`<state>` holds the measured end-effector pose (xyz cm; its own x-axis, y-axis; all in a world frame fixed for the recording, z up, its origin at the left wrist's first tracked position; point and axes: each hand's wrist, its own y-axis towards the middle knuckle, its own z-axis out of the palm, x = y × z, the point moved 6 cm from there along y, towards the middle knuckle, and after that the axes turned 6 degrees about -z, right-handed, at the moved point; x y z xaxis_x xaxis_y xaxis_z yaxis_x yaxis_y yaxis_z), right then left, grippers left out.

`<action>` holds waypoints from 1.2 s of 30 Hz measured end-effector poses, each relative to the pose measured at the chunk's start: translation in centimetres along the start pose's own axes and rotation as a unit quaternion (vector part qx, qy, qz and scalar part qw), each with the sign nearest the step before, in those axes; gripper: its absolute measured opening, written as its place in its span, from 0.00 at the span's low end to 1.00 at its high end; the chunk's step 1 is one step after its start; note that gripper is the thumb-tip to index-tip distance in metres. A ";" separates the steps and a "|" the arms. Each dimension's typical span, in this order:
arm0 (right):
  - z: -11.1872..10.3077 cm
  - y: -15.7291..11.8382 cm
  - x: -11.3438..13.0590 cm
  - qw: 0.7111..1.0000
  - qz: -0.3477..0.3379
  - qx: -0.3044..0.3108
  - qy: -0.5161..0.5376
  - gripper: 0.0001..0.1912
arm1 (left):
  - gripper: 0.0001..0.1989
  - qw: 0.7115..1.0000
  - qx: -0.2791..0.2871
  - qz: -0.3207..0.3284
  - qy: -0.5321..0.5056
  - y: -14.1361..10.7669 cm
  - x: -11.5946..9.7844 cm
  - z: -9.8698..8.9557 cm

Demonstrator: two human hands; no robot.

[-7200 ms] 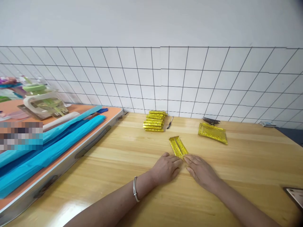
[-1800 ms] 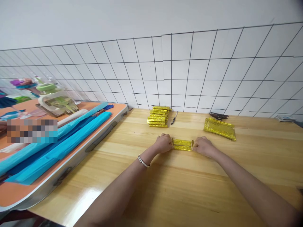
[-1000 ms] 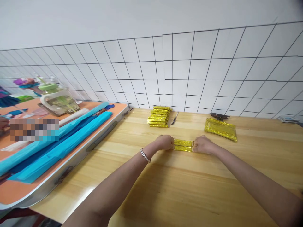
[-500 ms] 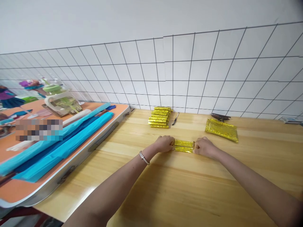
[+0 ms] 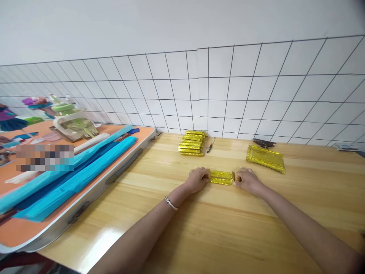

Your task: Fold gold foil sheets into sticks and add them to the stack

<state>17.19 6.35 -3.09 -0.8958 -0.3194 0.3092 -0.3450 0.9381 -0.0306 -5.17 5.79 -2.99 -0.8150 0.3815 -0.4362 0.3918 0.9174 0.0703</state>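
Note:
A small piece of shiny gold foil (image 5: 221, 177), creased along its length, lies on the wooden table between my hands. My left hand (image 5: 197, 179) has its fingers closed on the foil's left end. At the right end, my right hand (image 5: 247, 181) pinches the foil, where a narrow edge stands up. Behind my left hand sits a stack of several folded gold strips (image 5: 192, 143). A flat stack of gold foil sheets (image 5: 265, 158) rests farther back on the right.
A pen (image 5: 211, 145) lies beside the folded strips. Behind the gold sheets is a dark clip (image 5: 264, 143). On the left, an orange-topped table (image 5: 114, 131) bears blue paper rolls (image 5: 85, 177) and a green-lidded bottle (image 5: 64, 109). A tiled wall stands behind.
The view has shifted slightly. Both hands stay at the foil's ends, and my right fingers have loosened a little, showing more of the raised right edge.

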 end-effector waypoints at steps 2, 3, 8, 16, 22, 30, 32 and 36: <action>0.0 -0.4 0.1 1.000 0.008 -0.017 0.003 0.08 | 0.09 1.000 -0.013 0.025 -0.010 -0.4 -0.5 0.1; 0.1 -0.5 0.1 1.000 0.012 -0.024 0.005 0.07 | 0.11 0.999 -0.015 0.038 -0.015 -0.6 -0.7 0.2; 0.5 -0.6 0.1 0.999 0.025 -0.039 0.015 0.06 | 0.17 0.988 0.000 0.151 -0.031 -1.3 -2.1 0.5; 0.5 -0.1 -0.2 0.999 0.025 -0.031 0.026 0.06 | 0.18 0.979 0.001 0.201 0.026 -2.0 -2.8 0.5; 0.5 0.0 -0.2 0.999 0.014 -0.041 0.021 0.05 | 0.17 0.980 0.009 0.181 0.080 -2.2 -3.2 0.4; -0.2 -2.7 2.0 0.991 -0.001 -0.130 -0.026 0.09 | 0.19 0.981 0.019 0.148 0.127 -3.5 -4.3 -0.7; -0.4 -3.6 3.6 0.984 -0.052 -0.155 -0.072 0.14 | 0.18 0.981 0.008 0.151 0.122 -3.6 -4.5 -0.9; -0.1 -4.4 7.0 0.951 -0.208 -0.126 -0.190 0.20 | 0.18 0.979 0.013 0.165 0.120 -3.4 -4.5 -0.8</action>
<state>12.43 0.02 -0.73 -0.7495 -0.6506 -0.1218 -0.6565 0.7072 0.2625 -3.16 1.04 -0.55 -0.7177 0.6751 -0.1709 0.6585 0.7377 0.1486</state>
